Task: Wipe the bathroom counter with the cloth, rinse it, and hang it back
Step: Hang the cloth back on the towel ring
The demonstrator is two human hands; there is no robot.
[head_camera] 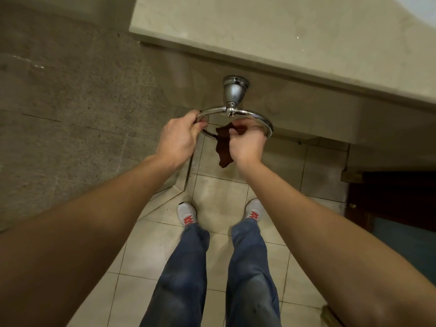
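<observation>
Left hand (178, 138) clamped on chrome towel ring (264, 121), right hand (246, 143) pinching dark cloth (224, 147) there.

Glossy chrome ring (236, 113), matt cloth (223, 147)

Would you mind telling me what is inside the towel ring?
The dark red cloth passes through the ring, pinched by the right hand. That hand covers the cloth's upper end. The left hand grips the ring's rim.

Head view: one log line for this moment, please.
left hand: grips towel ring | right hand: holds dark red cloth at ring | stage: hanging or taking, unclear
</observation>
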